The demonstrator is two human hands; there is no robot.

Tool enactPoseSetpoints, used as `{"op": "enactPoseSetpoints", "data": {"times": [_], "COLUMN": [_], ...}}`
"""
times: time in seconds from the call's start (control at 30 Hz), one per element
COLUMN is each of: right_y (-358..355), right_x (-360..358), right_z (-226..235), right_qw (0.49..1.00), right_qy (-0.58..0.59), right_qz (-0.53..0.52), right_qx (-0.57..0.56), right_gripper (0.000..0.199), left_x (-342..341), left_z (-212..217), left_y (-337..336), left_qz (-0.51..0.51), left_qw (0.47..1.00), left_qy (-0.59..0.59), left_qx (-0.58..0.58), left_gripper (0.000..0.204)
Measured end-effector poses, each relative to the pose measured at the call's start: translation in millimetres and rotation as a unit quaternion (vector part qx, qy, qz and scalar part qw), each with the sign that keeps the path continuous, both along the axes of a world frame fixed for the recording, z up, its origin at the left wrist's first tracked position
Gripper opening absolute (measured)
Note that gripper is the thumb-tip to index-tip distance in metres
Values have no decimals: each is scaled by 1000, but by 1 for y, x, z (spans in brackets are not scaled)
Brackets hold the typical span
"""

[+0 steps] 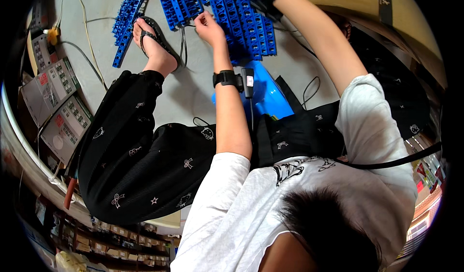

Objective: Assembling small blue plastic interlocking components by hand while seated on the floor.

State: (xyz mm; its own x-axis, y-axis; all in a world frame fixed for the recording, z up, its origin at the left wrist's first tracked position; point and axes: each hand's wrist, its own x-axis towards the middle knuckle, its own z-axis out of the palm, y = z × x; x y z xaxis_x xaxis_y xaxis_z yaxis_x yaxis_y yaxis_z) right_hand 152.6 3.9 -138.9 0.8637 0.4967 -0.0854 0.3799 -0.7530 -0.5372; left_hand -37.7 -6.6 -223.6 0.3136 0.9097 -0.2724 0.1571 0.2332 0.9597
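Item: blue plastic slotted rack strips (pixel 244 23), lying just beyond my left hand (pixel 209 26), whose curled fingers touched one edge; right hand out of view, grip untellable.

Grey concrete floor (pixel 193 98) under even light. Grey metering boxes (pixel 58 102) and cables lie well left of the grip, a brown cardboard box (pixel 357 1) to its right.
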Motion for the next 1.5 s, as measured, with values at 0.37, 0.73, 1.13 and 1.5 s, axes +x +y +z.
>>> {"op": "enactPoseSetpoints", "data": {"times": [0.37,0.73,1.13,1.5], "right_y": [-75,7,-18,-134], "right_x": [-107,-33,-35,-106], "right_z": [-1,-61,13,52], "right_qw": [871,991,982,830], "right_qy": [400,21,-69,510], "right_qz": [276,116,175,43], "right_qx": [72,-70,5,222], "right_gripper": [49,43,28,34], "left_x": [6,2,9,10], "left_z": [51,38,41,34], "left_y": [36,31,22,15], "left_qz": [74,148,117,66], "left_qw": [883,898,893,803], "left_qy": [-343,-249,-275,-454], "left_qx": [-313,-331,-335,-380], "left_gripper": [48,32,34,34]}}
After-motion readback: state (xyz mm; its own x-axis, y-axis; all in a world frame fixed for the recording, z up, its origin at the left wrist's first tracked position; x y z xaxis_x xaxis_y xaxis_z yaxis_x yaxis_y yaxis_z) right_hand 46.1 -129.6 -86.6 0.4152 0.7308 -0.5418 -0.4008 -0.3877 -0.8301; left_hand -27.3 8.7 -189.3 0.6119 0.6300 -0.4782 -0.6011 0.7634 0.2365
